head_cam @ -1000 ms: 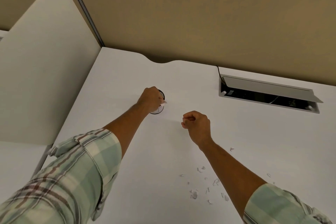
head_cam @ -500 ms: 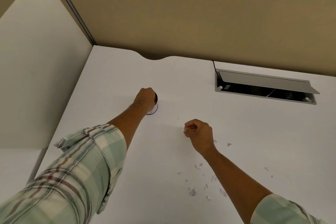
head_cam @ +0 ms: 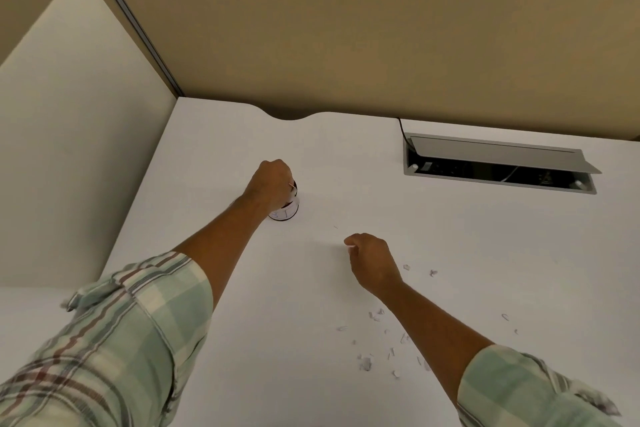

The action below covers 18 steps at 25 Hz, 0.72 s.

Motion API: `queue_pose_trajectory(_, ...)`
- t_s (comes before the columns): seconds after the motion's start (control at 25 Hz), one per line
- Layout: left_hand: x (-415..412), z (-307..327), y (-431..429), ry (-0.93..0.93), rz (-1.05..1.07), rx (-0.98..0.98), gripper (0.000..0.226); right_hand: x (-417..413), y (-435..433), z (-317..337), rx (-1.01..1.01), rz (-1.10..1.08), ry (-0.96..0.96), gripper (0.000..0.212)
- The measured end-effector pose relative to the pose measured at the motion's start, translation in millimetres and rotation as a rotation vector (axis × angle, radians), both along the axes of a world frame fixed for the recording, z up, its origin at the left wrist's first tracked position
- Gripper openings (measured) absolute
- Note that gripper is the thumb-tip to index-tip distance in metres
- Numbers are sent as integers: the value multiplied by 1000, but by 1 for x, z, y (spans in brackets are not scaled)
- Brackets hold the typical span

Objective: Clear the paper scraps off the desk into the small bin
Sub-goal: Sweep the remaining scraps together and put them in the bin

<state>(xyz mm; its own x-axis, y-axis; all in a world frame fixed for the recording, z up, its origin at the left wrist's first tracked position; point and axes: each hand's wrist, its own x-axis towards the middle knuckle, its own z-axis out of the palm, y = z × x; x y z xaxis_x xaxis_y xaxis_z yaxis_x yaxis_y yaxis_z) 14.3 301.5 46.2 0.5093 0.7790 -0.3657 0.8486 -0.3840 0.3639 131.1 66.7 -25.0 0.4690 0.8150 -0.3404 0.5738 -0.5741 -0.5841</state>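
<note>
The small bin (head_cam: 286,213), a little round white cup with a dark rim and handwriting on its side, stands on the white desk (head_cam: 450,253). My left hand (head_cam: 272,184) is bunched right over its mouth and hides most of it; a pale sliver shows at the fingertips. My right hand (head_cam: 372,260) is a loose fist to the bin's right, pinching a tiny white paper scrap (head_cam: 350,246) at its fingertips. Several paper scraps (head_cam: 365,364) lie scattered near the front, around my right forearm, with two more (head_cam: 406,267) beside the right wrist.
An open cable hatch (head_cam: 498,163) with a raised grey lid is sunk into the desk at the back right. A tan partition wall (head_cam: 346,45) closes off the back. A cream side panel (head_cam: 69,149) stands along the left edge.
My left hand stayed over the bin, and the white scrap that stuck out of its fingers now barely shows. My right fist shifted slightly back from the bin, toward the scattered scraps.
</note>
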Motion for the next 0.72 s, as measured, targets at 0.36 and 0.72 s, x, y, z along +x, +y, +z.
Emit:
queue_pose_trajectory(0.36,-32,-1,15,-239,235,70,23,19,49,-11,-329,667,-338,74)
queue_pose_trajectory(0.72,-34,-6,-14,-360,259,114,27,10,-34,-26,-255,617,-361,74)
